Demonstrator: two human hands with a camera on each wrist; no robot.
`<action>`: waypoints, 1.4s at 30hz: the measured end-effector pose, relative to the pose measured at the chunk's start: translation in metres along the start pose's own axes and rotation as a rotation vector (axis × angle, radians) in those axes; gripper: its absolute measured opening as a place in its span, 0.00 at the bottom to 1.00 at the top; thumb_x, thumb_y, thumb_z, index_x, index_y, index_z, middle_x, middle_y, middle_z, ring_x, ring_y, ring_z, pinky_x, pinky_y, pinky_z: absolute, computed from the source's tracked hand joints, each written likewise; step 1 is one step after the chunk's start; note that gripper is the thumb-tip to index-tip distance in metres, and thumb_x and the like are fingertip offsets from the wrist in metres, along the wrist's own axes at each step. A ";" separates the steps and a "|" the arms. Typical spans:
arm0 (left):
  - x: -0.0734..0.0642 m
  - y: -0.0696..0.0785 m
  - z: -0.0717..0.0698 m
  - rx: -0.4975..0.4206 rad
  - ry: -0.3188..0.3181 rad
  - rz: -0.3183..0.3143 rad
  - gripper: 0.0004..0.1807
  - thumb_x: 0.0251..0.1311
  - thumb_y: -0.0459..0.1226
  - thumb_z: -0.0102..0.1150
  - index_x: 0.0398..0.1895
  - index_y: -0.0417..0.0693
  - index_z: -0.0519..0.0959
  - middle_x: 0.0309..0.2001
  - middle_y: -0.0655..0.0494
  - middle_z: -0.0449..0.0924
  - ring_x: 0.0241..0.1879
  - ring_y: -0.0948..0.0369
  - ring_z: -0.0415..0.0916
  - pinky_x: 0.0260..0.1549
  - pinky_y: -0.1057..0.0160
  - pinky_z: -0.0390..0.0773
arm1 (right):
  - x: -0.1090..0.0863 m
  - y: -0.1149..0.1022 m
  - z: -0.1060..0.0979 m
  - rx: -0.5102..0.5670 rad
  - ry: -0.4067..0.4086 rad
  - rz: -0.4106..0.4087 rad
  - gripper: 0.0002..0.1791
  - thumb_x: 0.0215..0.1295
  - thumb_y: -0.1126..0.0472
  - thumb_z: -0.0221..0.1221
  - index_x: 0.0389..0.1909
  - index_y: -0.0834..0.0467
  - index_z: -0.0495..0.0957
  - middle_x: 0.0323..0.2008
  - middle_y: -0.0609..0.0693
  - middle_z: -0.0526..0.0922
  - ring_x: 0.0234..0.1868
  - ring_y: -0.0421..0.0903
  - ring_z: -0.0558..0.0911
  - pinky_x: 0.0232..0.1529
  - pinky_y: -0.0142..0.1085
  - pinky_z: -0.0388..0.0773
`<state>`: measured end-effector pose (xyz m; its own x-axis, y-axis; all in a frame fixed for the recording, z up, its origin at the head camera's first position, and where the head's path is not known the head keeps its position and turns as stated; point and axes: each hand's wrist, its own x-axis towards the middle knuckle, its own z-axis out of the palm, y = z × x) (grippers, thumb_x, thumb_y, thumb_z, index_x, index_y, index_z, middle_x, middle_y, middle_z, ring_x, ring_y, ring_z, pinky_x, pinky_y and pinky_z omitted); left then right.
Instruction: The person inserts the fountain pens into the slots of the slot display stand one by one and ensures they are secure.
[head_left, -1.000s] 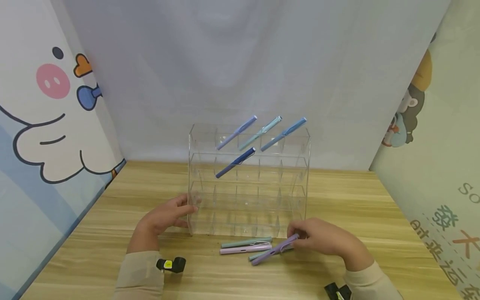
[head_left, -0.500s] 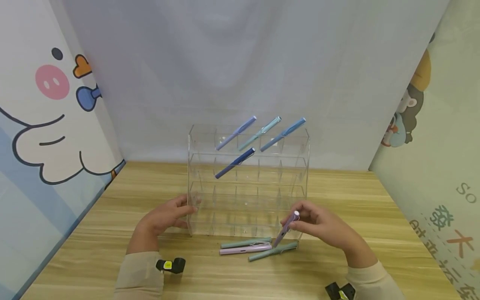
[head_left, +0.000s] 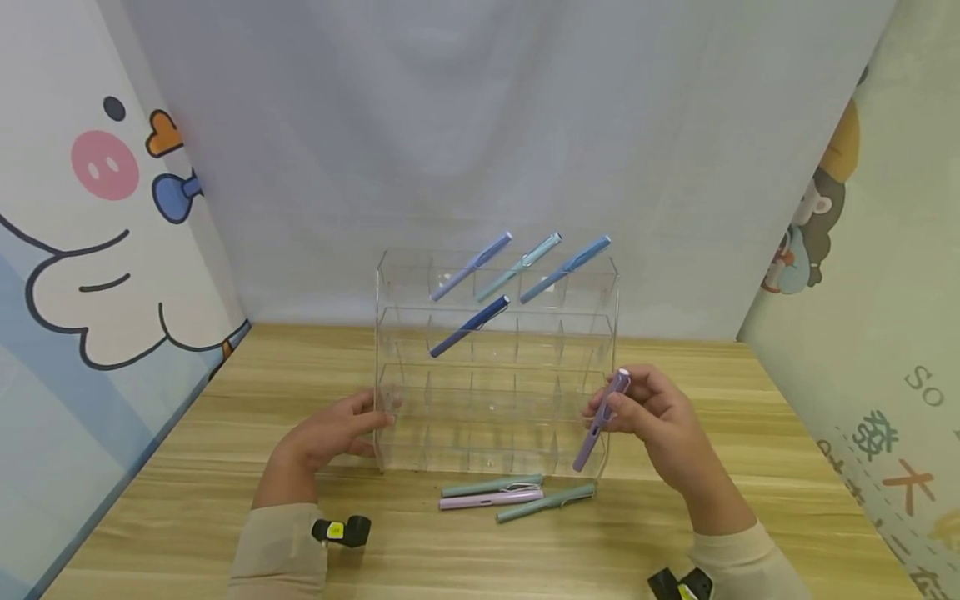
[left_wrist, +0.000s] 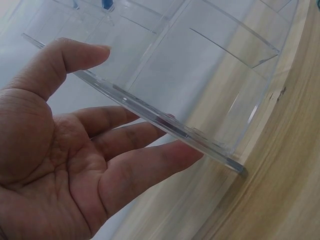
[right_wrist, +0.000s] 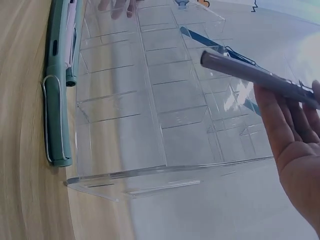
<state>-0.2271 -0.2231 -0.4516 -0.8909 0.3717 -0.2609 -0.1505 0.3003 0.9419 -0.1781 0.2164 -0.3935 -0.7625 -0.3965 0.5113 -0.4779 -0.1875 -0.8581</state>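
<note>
A clear acrylic pen rack (head_left: 491, 408), tiered and divided into compartments, stands on the table. My left hand (head_left: 341, 429) grips its left side, the thumb and fingers on either side of the side panel (left_wrist: 150, 117). My right hand (head_left: 660, 421) pinches a purple pen (head_left: 602, 421) between thumb and fingers, tilted with its cap end up, in front of the rack's right end. In the right wrist view the pen (right_wrist: 250, 72) is raised off the table. Two green pens (head_left: 491, 486) (head_left: 546, 503) and a light pink pen (head_left: 491, 498) lie before the rack.
On the top tier lean a periwinkle pen (head_left: 472, 267), a mint pen (head_left: 519, 267) and a blue pen (head_left: 566, 269). A dark blue pen (head_left: 470, 327) leans one tier lower. Behind the wooden table (head_left: 300, 350) hangs a pale curtain (head_left: 480, 125).
My right hand has lifted the purple pen from beside the other pens, up and right, and turned it more upright. My left hand has stayed at the rack's side.
</note>
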 end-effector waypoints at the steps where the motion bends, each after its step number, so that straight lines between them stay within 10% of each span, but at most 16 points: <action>1: 0.000 0.000 0.000 -0.006 -0.004 0.001 0.37 0.67 0.46 0.58 0.76 0.50 0.55 0.70 0.42 0.61 0.59 0.48 0.74 0.53 0.49 0.80 | 0.000 0.000 0.000 0.018 0.015 -0.015 0.14 0.72 0.78 0.42 0.56 0.72 0.64 0.43 0.57 0.81 0.44 0.53 0.86 0.42 0.47 0.84; 17: 0.006 0.000 -0.001 0.015 -0.015 0.003 0.38 0.67 0.48 0.57 0.76 0.53 0.54 0.73 0.45 0.57 0.65 0.48 0.67 0.55 0.49 0.78 | 0.008 0.006 0.003 -0.068 0.205 -0.170 0.25 0.70 0.79 0.46 0.67 0.70 0.59 0.46 0.63 0.81 0.44 0.52 0.87 0.40 0.42 0.85; 42: 0.001 -0.002 -0.001 0.016 -0.003 0.004 0.36 0.68 0.46 0.57 0.75 0.51 0.56 0.72 0.42 0.58 0.63 0.45 0.69 0.53 0.48 0.79 | 0.123 0.011 0.028 0.026 0.570 -0.290 0.22 0.69 0.66 0.58 0.61 0.62 0.63 0.46 0.61 0.77 0.46 0.56 0.83 0.46 0.41 0.84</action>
<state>-0.2284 -0.2247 -0.4539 -0.8902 0.3753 -0.2581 -0.1403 0.3132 0.9393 -0.2649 0.1400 -0.3416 -0.7195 0.2126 0.6612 -0.6944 -0.2399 -0.6784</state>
